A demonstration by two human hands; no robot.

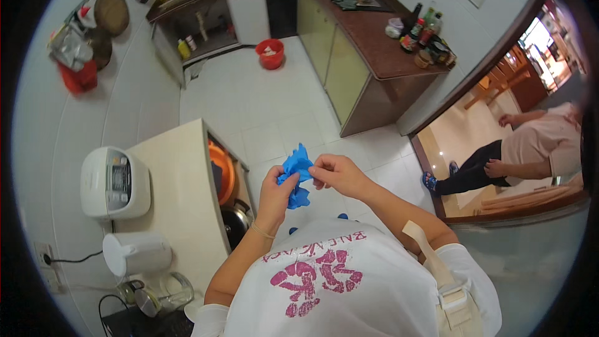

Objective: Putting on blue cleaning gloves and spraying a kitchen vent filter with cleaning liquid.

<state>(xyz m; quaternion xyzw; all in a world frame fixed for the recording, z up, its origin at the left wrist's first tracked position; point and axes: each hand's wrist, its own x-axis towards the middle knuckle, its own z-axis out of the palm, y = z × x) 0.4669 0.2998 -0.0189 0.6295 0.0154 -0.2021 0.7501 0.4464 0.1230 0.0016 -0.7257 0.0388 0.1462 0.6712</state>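
Observation:
Crumpled blue material [297, 164], which looks like thin disposable gloves, is held between both hands in front of my white printed shirt. My left hand [276, 190] grips its left side, with the thumb across it and part of it hanging below. The thumb and fingertips of my right hand [336, 174] pinch its right edge. Neither hand wears a glove. Behind the blue material lies the pale tiled floor [281, 135].
A light cabinet [164, 164] at left bears a white rice cooker [114, 185] and a white kettle [138, 253]. A red basin [270, 54] stands on the floor. A brown counter [355, 32] holds bottles. Another person [533, 145] stands beyond the doorway at right.

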